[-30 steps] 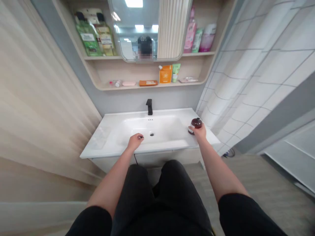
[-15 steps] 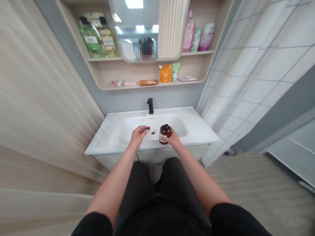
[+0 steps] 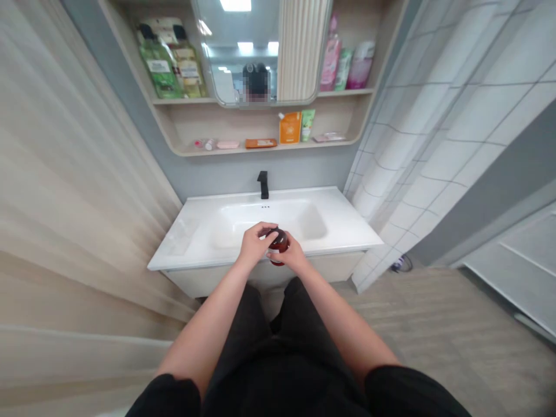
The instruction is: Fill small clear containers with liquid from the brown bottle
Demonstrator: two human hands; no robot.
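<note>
My right hand (image 3: 292,255) is wrapped round a dark amber-brown bottle (image 3: 280,238) with a white label, held above the front edge of the washbasin (image 3: 202,231). From the left, my left hand (image 3: 255,242) reaches over the bottle's top, its fingers pinched round a small black cap at the mouth. The fingers mostly hide the cap, and I cannot tell how it sits on the neck. Behind the bottle is the white sink bowl, with a black faucet (image 3: 263,185) at its back.
Above the basin hangs a cabinet with a mirror (image 3: 238,35). Its shelves hold a green bottle (image 3: 160,69), a pink bottle (image 3: 332,61), an orange pouch (image 3: 290,128) and a green tube (image 3: 307,125). Curtains hang at the left (image 3: 65,202) and right (image 3: 391,127).
My two hands have come together. The left has brought the black cap rightward to the bottle's mouth, and the right has moved the bottle left and nearer to me.
</note>
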